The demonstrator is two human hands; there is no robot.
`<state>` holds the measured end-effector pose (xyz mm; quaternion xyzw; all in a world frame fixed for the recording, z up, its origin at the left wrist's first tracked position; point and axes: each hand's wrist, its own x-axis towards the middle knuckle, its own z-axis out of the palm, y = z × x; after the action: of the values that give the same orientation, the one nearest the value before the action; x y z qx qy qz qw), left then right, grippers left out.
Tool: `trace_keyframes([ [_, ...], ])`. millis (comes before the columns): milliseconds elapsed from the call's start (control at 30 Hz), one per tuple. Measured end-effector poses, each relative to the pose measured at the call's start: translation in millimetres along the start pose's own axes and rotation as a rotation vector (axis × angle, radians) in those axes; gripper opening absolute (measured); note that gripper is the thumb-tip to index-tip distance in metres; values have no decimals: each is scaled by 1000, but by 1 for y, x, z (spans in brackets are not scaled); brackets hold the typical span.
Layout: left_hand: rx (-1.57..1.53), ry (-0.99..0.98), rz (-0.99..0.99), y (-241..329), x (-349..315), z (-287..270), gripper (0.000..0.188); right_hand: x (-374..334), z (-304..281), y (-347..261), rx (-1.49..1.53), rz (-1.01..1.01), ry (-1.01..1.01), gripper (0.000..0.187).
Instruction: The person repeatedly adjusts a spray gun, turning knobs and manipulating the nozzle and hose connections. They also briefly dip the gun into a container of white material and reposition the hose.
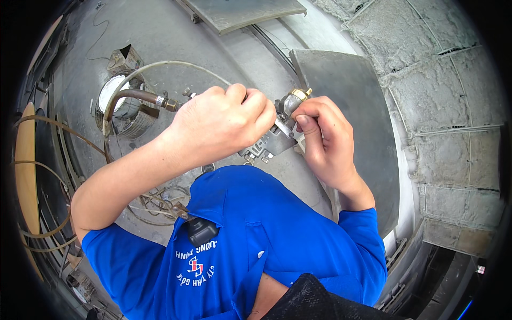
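A metal spray gun [274,140] is in front of my chest, partly hidden behind my hands. At its right end is a brass-coloured nozzle cap [300,94]. My left hand [226,117] is closed around a flat metal tool [282,128], whose rounded end points at the space between my hands. Just below the nozzle, my right hand [324,133] has thumb and forefinger pinched together. What lies between those fingertips is too small to make out. A thick brown hose [136,95] with a brass fitting [170,104] reaches the gun's left side.
At the left, a round bucket [130,125] holds white material, with a metal box [124,57] behind it. A thin hose [176,63] arches over toward my hands. Dark flat panels [352,112] lie to the right; coiled hoses [154,205] rest low on the left.
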<state>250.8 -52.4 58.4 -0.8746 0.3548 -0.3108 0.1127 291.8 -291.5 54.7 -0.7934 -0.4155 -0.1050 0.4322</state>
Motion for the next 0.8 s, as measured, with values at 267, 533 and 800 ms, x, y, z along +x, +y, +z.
trace_keyframes([
  [267, -9, 1, 3, 2, -2, 5, 22, -9, 6, -3, 161, 306, 33, 7],
  [533, -17, -19, 5, 1, -2, 11, 22, -11, 10, 2, 455, 436, 53, 14],
  [800, -23, -20, 10, -1, -2, 13, 23, -5, 2, 1, 385, 494, -39, 17],
])
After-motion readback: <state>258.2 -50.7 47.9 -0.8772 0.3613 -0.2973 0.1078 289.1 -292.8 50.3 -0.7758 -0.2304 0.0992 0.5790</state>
